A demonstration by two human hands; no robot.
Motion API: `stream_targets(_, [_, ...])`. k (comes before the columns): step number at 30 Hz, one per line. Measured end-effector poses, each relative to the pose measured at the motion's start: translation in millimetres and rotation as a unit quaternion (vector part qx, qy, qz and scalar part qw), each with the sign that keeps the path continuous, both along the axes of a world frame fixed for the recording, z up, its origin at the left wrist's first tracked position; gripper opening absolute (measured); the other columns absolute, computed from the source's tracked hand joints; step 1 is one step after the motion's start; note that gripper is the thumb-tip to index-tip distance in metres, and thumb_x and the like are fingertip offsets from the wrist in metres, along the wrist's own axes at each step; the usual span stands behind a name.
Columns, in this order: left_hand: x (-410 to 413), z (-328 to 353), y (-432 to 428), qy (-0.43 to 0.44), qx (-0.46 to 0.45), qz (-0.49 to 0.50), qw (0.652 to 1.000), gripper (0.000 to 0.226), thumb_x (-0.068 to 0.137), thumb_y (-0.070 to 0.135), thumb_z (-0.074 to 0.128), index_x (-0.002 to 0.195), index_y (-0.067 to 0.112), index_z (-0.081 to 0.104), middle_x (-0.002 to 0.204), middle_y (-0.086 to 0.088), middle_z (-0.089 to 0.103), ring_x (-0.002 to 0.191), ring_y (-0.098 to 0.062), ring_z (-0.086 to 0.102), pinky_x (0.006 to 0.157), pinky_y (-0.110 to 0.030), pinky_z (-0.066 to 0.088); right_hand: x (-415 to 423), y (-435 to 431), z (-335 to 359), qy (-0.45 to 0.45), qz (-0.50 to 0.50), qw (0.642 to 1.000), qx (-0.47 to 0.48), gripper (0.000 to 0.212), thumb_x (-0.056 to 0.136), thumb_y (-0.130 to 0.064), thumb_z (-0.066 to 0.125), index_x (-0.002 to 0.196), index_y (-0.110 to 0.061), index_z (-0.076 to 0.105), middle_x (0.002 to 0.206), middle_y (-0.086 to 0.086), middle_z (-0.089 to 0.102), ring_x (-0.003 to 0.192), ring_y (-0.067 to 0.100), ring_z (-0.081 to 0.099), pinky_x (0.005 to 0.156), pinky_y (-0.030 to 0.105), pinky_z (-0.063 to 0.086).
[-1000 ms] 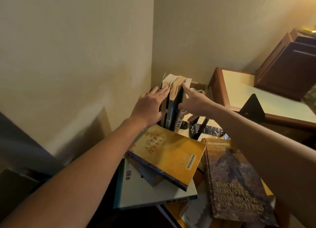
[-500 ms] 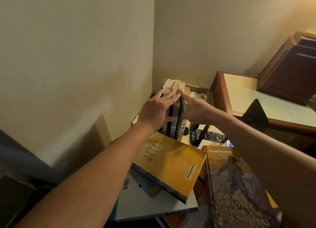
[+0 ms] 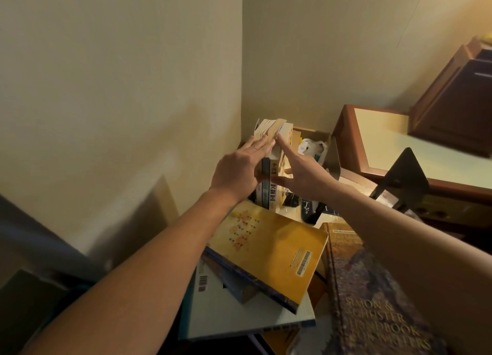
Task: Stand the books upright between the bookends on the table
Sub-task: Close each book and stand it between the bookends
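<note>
Books (image 3: 271, 178) already stood on end occupy the far corner by the wall, spines toward the camera, ragged page tops fanned out above.

Left hand (image 3: 239, 168): fingers (image 3: 259, 145) straight and flat, pressed against the left face of the upright group. Nothing is gripped. Judged purpose: a backstop so the group cannot tip toward the wall. Any bookend on that side is hidden behind the hand, so none can be confirmed.

Right hand (image 3: 300, 173): fingers (image 3: 283, 148) extended along the right face, thumb reaching across the spines low down. It also presses rather than grips. The two palms together squeeze the group square and vertical.

Yellow paperback (image 3: 269, 250) lies flat and skewed atop a loose stack, nearer the camera, over a large white-covered book (image 3: 239, 317). Not yet stood up.

Simon & Schuster handbook (image 3: 372, 301) lies flat just right of that stack, partly under the right forearm.

Black bookend (image 3: 404, 178) stands well apart from the upright group, to the right, so it braces nothing at present. Judgement: the task is partly done. The upright group depends on the hands until that bookend is brought against it.
</note>
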State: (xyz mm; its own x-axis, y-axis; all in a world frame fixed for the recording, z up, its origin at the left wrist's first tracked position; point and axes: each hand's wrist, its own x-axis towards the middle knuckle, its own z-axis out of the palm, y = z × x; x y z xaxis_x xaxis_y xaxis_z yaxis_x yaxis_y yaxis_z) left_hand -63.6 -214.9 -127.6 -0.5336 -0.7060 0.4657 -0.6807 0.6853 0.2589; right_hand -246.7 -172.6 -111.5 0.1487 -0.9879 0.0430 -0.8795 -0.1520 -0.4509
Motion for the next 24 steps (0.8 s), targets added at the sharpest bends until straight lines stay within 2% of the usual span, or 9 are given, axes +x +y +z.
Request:
stream_targets(6, [-1,0,5,0.009,0.021,-0.004,1.0,0.082,0.084,0.013,0.079,0.154,0.023,0.037,0.16,0.004,0.035,0.15,-0.022,0.029,0.103,-0.047,0.05,2,2,1,0.002,-0.007,1.0,-0.006,0.107,0.091,-0.039,0.069,0.158,-0.028,-0.013,0.15,0.017,0.047,0.113,0.031,0.065,0.084,0.033,0.052])
stream_targets(10, [-3,0,10,0.002,0.026,-0.006,1.0,0.083,0.086,0.01,0.075,0.156,0.022,0.033,0.163,0.0,0.03,0.152,-0.023,0.024,0.105,-0.047,0.046,1,8,4,0.001,-0.013,1.0,-0.008,0.112,0.089,-0.037,0.072,0.158,-0.026,-0.016,0.142,0.018,0.055,0.109,0.03,0.067,0.078,0.028,0.05])
stream_targets(14, [-5,2,16,-0.013,0.023,-0.001,1.0,0.084,0.087,0.014,0.075,0.157,0.021,0.03,0.164,-0.005,0.027,0.152,-0.028,0.022,0.116,-0.049,0.032,-1,11,5,-0.001,-0.04,0.999,0.002,0.116,0.088,-0.041,0.073,0.156,-0.026,-0.021,0.124,0.021,0.066,0.089,0.026,0.071,0.075,0.035,0.059])
stream_targets(17, [-4,6,21,-0.019,0.025,0.003,1.0,0.081,0.089,0.019,0.073,0.157,0.021,0.029,0.164,-0.005,0.026,0.153,-0.028,0.021,0.118,-0.049,0.026,-4,15,4,0.007,-0.051,0.999,0.0,0.116,0.089,-0.041,0.072,0.156,-0.027,-0.021,0.111,0.021,0.07,0.069,0.02,0.068,0.067,0.038,0.06])
stream_targets(21, [0,9,29,-0.033,0.043,0.012,0.998,0.082,0.09,0.026,0.072,0.158,0.023,0.027,0.165,-0.003,0.022,0.153,-0.028,0.019,0.119,-0.049,0.025,-5,26,8,0.001,-0.059,0.998,-0.004,0.117,0.088,-0.038,0.073,0.156,-0.028,-0.021,0.106,0.021,0.071,0.071,0.023,0.069,0.072,0.044,0.06])
stream_targets(24, [3,12,37,-0.022,0.044,0.015,0.999,0.083,0.089,0.027,0.074,0.157,0.023,0.027,0.165,-0.001,0.021,0.153,-0.026,0.02,0.119,-0.048,0.024,-5,39,14,-0.007,-0.068,0.998,0.009,0.117,0.088,-0.035,0.074,0.155,-0.028,-0.022,0.107,0.019,0.072,0.074,0.022,0.07,0.076,0.041,0.06])
